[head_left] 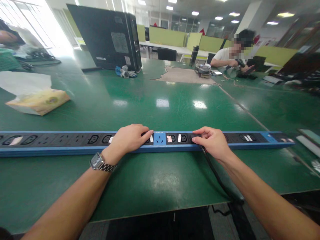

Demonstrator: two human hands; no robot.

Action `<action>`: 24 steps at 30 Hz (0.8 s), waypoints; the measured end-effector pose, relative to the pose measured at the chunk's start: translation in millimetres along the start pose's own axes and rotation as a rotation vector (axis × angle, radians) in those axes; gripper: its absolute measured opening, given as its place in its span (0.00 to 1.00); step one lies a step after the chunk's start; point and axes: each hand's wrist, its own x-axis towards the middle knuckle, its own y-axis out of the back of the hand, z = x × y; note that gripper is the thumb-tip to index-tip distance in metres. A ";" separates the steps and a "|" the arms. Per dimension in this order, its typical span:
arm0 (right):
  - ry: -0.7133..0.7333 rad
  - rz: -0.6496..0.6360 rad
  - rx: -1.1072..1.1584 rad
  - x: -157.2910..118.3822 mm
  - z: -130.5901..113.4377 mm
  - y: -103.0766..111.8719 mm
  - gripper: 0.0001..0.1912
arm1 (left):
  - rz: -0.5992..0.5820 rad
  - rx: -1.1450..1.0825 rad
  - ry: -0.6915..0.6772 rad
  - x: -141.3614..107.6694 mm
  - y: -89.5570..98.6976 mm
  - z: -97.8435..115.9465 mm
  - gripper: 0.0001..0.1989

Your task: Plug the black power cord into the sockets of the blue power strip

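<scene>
Power strip (175,147), head view: long axis left-right, socketed face up, extending both sides of blue socket (160,139). Plug (194,136) right of blue socket, pinched by person's nearer right hand (213,141); contacts apparently downward, long axis hidden. Left hand (131,136) atop strip, left of blue socket; grip cannot be told.

L hand (130,137) on blue pwr strip (172,147), R hand (214,142) pinching blk plug (196,135) w/ cable (216,175), grn tbl (140,103) below.
</scene>
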 end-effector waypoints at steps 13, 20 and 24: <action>0.150 0.049 -0.055 -5.8 9.0 -2.1 0.13 | -0.017 -0.007 0.016 2.8 -1.6 1.3 0.27; 0.058 -0.023 0.021 2.0 6.0 3.1 0.15 | -0.005 -0.020 0.011 2.4 -2.0 1.2 0.27; 0.008 -0.062 0.056 4.1 6.0 3.2 0.16 | -0.005 -0.026 0.014 2.4 -2.0 0.8 0.27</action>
